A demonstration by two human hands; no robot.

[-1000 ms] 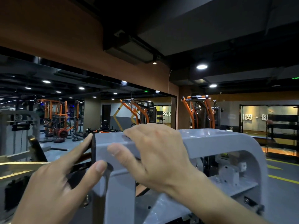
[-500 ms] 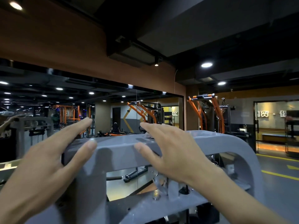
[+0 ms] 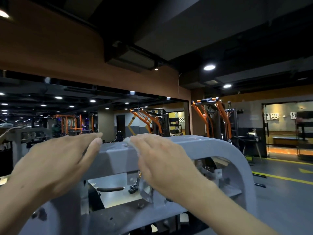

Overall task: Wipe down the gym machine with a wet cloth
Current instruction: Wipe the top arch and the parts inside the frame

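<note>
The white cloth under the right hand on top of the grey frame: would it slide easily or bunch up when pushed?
The cloth shows only as a small crumpled white edge under the right hand, so it is probably soft and floppy. Pressed under straight fingers against the machine's smooth painted top, it likely glides. Pushed without pressure, it may bunch.

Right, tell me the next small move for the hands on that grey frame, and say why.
Probably slide the right hand rightward along the grey metal machine frame. A small white cloth peeks out under its flat fingers on the top bar, and the curved corner lies just beyond. The left hand lies open at the bar's left end.
</note>
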